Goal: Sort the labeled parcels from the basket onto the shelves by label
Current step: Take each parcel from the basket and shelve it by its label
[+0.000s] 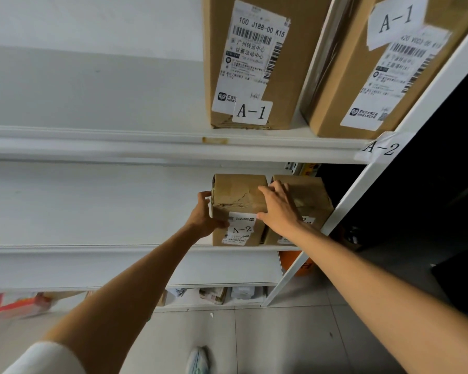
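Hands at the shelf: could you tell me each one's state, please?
Left hand: grips the A-2 parcel, left edge.
Right hand: holds its right side.

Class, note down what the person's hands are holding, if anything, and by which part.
Both hold the A-2 parcel: the left hand grips its left edge, the right hand its upper right edge.
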Demonstrator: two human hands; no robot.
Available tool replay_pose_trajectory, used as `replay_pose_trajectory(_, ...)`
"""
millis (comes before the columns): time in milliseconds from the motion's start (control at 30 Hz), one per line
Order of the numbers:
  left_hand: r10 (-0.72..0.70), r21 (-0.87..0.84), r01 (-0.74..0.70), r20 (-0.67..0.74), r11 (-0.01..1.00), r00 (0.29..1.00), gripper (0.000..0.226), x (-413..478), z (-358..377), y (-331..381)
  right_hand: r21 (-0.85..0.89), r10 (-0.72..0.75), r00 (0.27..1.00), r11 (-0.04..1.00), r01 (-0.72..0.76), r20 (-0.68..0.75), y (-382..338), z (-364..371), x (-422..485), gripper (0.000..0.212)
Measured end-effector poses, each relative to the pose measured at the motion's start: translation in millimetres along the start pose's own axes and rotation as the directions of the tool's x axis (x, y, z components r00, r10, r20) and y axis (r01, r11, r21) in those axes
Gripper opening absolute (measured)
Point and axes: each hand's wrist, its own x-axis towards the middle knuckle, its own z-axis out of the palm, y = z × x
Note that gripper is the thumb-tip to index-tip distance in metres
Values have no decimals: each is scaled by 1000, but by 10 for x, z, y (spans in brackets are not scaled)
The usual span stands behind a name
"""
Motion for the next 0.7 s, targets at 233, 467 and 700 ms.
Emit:
replay_pose_trajectory(233, -12, 118, 40, -226, 992, 974, 84, -296, -248, 50, -46, -241, 968, 970, 238, -73, -391, 9, -68, 57)
replay_pose_trajectory(467, 13, 265, 119, -449, 957, 893, 54, -1348, -991, -379, 86, -504, 848, 864, 496, 165, -1425, 294, -343, 64)
replay_pose_trajectory(700, -48, 256, 289, -668, 922, 743, 41, -2822, -1919, -768, 192, -716, 627, 692, 696, 307, -2830, 460, -870, 67)
